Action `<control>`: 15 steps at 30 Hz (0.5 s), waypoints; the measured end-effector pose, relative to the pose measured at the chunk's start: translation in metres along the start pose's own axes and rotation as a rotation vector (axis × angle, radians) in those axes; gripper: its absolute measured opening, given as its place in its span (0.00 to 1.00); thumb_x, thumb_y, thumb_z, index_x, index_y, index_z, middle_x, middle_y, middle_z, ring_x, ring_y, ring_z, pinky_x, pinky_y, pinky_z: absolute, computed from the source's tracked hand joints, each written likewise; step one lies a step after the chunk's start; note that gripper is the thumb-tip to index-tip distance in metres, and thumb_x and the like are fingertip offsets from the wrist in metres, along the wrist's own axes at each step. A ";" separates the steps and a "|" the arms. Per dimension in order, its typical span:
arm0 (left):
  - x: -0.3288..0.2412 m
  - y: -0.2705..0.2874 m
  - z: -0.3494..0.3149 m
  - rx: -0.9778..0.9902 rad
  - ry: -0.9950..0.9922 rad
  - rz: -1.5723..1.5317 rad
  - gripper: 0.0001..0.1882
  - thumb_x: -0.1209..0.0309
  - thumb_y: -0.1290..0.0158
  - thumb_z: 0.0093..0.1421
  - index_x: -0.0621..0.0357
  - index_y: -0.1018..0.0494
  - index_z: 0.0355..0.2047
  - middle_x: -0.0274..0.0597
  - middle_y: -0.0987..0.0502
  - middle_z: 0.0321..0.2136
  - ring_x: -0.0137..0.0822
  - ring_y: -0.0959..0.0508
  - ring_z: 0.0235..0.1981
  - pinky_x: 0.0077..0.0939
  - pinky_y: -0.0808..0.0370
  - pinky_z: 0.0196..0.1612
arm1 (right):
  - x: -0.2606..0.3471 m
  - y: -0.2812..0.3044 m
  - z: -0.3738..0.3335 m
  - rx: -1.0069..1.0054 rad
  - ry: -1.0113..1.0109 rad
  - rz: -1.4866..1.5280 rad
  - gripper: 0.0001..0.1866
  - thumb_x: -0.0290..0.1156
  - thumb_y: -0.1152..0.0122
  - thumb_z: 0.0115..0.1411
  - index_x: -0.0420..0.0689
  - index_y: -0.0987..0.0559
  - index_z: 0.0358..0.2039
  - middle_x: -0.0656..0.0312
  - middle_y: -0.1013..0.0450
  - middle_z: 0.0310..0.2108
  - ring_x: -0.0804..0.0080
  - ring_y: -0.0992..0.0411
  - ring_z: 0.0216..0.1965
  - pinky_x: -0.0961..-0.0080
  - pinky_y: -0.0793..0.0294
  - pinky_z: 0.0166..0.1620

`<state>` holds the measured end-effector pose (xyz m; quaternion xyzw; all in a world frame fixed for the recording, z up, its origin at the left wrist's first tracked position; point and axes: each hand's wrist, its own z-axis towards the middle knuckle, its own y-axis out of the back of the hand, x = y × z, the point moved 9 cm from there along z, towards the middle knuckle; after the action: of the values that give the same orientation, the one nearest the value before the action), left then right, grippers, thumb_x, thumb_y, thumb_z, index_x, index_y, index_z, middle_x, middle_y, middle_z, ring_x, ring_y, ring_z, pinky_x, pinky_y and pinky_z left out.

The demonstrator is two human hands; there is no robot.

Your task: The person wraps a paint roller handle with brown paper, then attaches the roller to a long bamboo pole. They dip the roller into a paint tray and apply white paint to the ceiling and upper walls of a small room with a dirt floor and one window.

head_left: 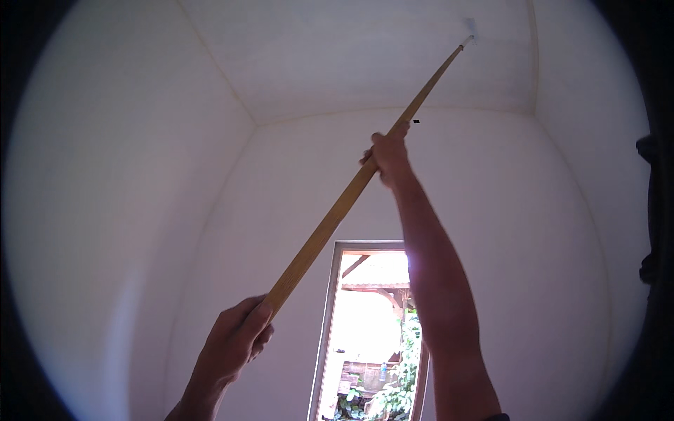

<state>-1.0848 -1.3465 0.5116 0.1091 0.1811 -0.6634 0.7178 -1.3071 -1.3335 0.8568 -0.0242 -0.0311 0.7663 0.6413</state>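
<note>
Wooden pole (330,224), one: slanted up toward the white ceiling (337,56), tip contact unclear. Lower shaft wrapped by fingers of the left hand (239,328); middle grasped by the right hand (391,156). Best steered from above, steadied from below, pressure kept even.

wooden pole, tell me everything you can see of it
The pole is long, straight, yellowish-brown and wooden-looking, appearing thicker near the viewer. It slants up to the right, toward the ceiling. The left hand grips its lower part, hiding the end; the right hand grips it higher up. A thin, pale fitting sits at its far tip; whether that touches the ceiling is unclear.
</note>
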 end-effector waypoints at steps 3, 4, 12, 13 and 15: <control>-0.026 -0.011 0.020 0.046 -0.048 0.007 0.23 0.57 0.52 0.72 0.68 0.29 0.52 0.31 0.30 0.19 0.17 0.38 0.14 0.15 0.39 0.17 | 0.021 0.018 0.025 -0.039 0.000 -0.032 0.49 0.23 0.52 0.65 0.56 0.79 0.68 0.52 0.34 0.33 0.66 0.29 0.26 0.64 0.18 0.31; -0.033 -0.013 0.026 0.076 -0.068 0.007 0.23 0.58 0.53 0.72 0.69 0.30 0.54 0.31 0.30 0.19 0.17 0.38 0.15 0.15 0.39 0.17 | 0.029 0.017 0.033 -0.005 0.019 -0.006 0.49 0.23 0.52 0.65 0.56 0.79 0.68 0.52 0.34 0.33 0.66 0.29 0.26 0.64 0.18 0.32; -0.053 -0.013 0.015 -0.038 -0.157 0.078 0.23 0.59 0.53 0.72 0.68 0.29 0.56 0.30 0.30 0.20 0.16 0.38 0.16 0.14 0.40 0.17 | 0.046 0.019 0.039 -0.036 0.035 0.151 0.48 0.24 0.52 0.65 0.54 0.78 0.68 0.53 0.33 0.32 0.65 0.29 0.27 0.61 0.18 0.34; -0.051 -0.002 0.010 -0.059 -0.169 0.059 0.23 0.59 0.53 0.72 0.67 0.29 0.55 0.30 0.30 0.20 0.16 0.38 0.16 0.14 0.40 0.17 | 0.041 0.001 0.033 0.058 0.030 0.157 0.48 0.24 0.52 0.65 0.54 0.79 0.68 0.53 0.33 0.32 0.66 0.29 0.27 0.61 0.18 0.34; -0.045 0.031 0.004 -0.127 -0.105 0.105 0.23 0.59 0.53 0.72 0.67 0.28 0.55 0.30 0.30 0.19 0.17 0.38 0.15 0.14 0.40 0.17 | 0.027 -0.036 0.018 0.121 0.044 0.138 0.49 0.24 0.53 0.65 0.54 0.81 0.67 0.53 0.33 0.32 0.66 0.29 0.26 0.61 0.18 0.33</control>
<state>-1.0559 -1.3044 0.5305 0.0377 0.1791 -0.6169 0.7654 -1.2783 -1.3014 0.8774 -0.0041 0.0311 0.8082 0.5880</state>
